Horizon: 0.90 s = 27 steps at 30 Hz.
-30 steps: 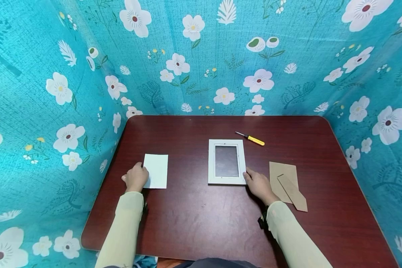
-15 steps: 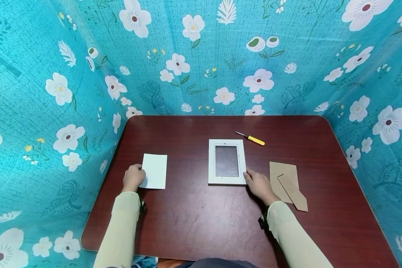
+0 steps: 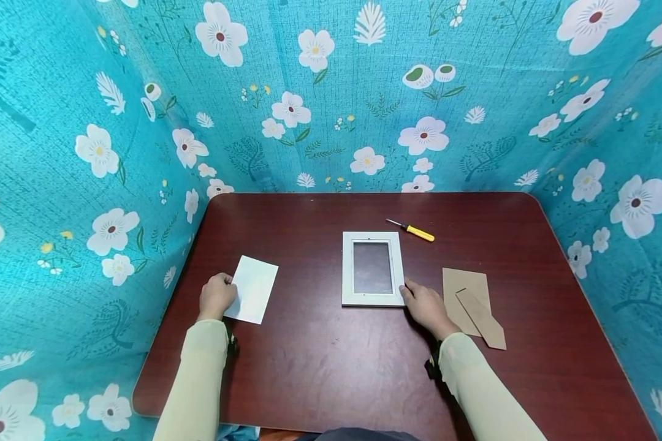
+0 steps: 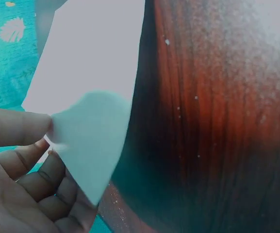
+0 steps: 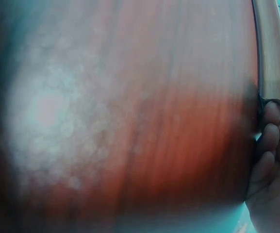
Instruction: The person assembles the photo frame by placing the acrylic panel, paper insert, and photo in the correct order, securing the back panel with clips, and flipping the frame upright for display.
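Observation:
At the left of the table, my left hand (image 3: 217, 297) pinches the left edge of a blank white sheet of paper (image 3: 255, 290). The left wrist view shows the thumb on the paper (image 4: 96, 53) near one corner, with the other fingers curled behind it. A white picture frame (image 3: 349, 269) lies flat mid-table, a dark pane (image 3: 372, 266) showing in its opening. My right hand (image 3: 426, 308) grips the lower right corner of this frame. In the right wrist view, fingers (image 5: 271, 138) curl at the frame's edge (image 5: 271, 48); much of that hand is out of view.
A yellow-handled screwdriver (image 3: 419, 233) lies behind the frame, to its right. Beyond my right hand is a brown backing board (image 3: 463, 278) with a stand leg (image 3: 482, 321) across it. A floral turquoise curtain (image 3: 331, 98) surrounds the dark red table (image 3: 309, 367).
The sheet has turned clockwise in my left hand, which has shifted slightly left. My right hand and the frame have stayed in place, and the head view has tilted a little.

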Motion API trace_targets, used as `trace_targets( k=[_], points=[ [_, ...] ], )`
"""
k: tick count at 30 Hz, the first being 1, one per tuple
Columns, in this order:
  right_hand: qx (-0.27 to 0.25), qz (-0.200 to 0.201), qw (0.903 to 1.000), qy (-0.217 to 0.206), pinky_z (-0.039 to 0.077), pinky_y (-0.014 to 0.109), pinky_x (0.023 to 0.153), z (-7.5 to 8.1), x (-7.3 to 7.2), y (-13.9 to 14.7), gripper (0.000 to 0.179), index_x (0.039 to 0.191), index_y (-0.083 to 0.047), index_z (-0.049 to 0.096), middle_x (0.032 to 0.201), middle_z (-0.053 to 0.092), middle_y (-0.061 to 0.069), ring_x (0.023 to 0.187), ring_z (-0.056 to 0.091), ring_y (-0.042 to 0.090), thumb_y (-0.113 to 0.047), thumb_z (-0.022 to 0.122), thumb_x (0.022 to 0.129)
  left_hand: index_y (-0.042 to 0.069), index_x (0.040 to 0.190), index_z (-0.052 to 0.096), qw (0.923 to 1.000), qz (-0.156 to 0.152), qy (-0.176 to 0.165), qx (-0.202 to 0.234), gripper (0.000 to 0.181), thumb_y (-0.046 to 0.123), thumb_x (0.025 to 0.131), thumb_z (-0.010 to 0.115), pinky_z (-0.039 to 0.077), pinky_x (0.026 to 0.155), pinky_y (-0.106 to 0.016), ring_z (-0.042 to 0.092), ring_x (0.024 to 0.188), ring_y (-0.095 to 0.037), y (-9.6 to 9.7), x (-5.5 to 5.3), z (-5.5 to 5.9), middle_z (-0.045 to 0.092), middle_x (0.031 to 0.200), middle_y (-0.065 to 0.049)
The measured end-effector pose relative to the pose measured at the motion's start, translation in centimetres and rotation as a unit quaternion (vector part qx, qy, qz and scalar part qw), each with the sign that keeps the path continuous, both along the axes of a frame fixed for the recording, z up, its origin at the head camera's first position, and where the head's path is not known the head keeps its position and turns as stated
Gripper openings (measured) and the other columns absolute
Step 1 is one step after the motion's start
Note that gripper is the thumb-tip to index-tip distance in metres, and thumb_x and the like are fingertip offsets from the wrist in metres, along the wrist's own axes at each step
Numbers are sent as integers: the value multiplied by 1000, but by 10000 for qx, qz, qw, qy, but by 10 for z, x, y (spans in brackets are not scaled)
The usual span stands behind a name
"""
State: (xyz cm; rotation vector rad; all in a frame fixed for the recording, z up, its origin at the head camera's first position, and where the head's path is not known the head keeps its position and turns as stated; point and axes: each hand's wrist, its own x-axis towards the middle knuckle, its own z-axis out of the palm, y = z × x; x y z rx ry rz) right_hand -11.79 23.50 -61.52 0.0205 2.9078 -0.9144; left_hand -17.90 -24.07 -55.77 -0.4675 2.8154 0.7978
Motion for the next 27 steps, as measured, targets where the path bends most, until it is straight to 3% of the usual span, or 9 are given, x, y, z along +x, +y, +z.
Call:
trace_targets(
  k=[11, 17, 21, 27],
  points=[
    [-30, -39, 10000, -62, 36, 58, 98, -2, -1, 1, 49, 142, -1, 47, 135, 53, 22, 120, 50, 45, -33, 44, 104, -1, 98, 65, 9994, 154, -120, 289, 17, 12, 88, 59, 46, 72, -45, 54, 84, -34, -8, 4, -5, 62, 96, -19],
    [-39, -39, 10000, -29, 37, 58, 97, -4, -2, 1, 50, 142, -2, 47, 135, 52, 21, 121, 50, 44, -34, 44, 104, -2, 101, 65, 9958, 304, -132, 855, 17, 11, 90, 64, 48, 71, -41, 54, 85, -33, -8, 5, -10, 61, 99, -20],
    [-45, -46, 10000, 29, 37, 58, 97, -4, -2, 1, 49, 142, -2, 48, 134, 53, 21, 119, 51, 45, -33, 45, 104, -4, 106, 64, 9872, 415, -176, 1533, 22, 11, 90, 66, 49, 70, -38, 54, 85, -30, -8, 6, -14, 61, 100, -20],
    [-16, -60, 10000, -48, 37, 58, 98, -4, -1, 1, 50, 142, -2, 47, 135, 53, 21, 120, 51, 44, -34, 44, 104, -2, 116, 62, 9635, 853, -473, 2493, 32, 17, 91, 68, 53, 76, -36, 58, 92, -26, -10, 6, -20, 61, 110, -18]
  ],
)
